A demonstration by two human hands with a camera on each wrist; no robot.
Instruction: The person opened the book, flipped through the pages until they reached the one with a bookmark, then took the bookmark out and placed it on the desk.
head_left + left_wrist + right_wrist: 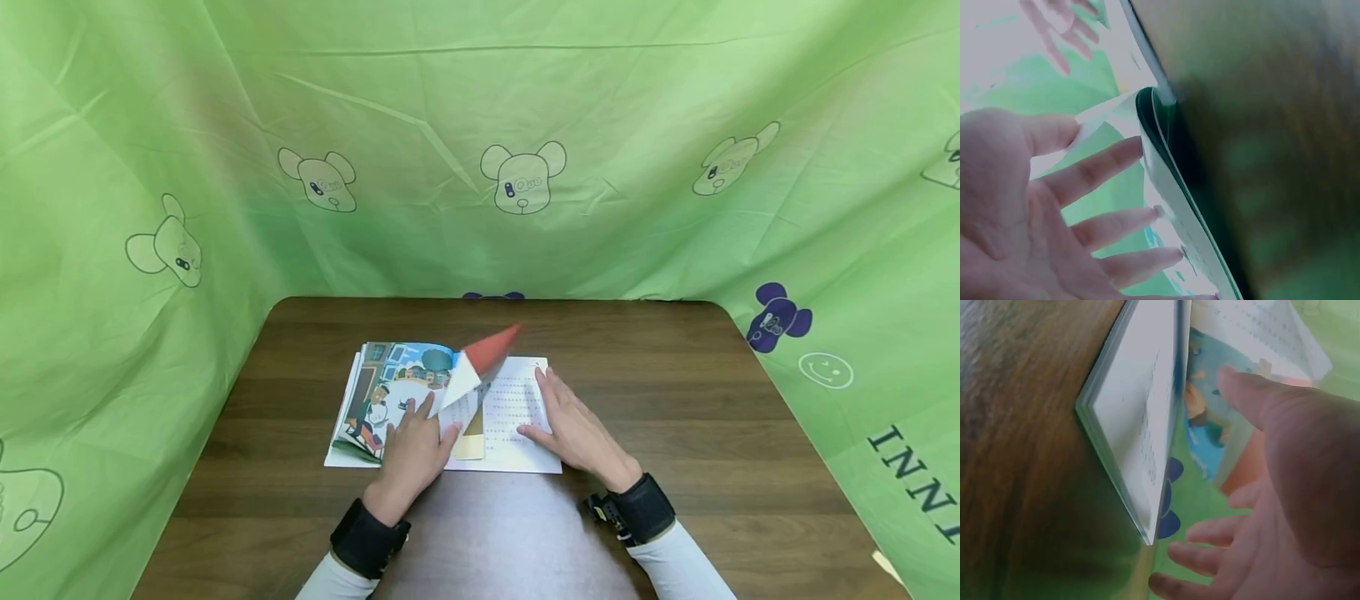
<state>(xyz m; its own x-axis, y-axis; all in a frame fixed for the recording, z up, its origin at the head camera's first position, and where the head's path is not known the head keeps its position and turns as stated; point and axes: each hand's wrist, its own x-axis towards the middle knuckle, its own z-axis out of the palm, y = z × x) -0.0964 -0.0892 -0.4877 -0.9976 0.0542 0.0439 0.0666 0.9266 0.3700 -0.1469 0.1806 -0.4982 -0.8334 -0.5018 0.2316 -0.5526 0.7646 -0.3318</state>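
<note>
An illustrated book (517, 457) lies open on the wooden table. One leaf (491, 350) stands up near the spine, its red corner bent over. My left hand (412, 454) rests on the colourful left page (408, 367), fingers spread, with the thumb beside the lifted leaf. In the left wrist view, straight fingertips (1141, 147) touch the curved pages. Over the right edge of the text page lies my right hand (581, 425), fingers extended and thumb apart. The right wrist view shows this hand (1310, 481) with nothing in its grasp, beside the raised leaf (1272, 331).
The brown wooden table (675, 367) extends around the book on every side. A green curtain (420, 242) printed with bear faces hangs behind and at both sides. Black bands (641, 508) with small cameras wrap both wrists.
</note>
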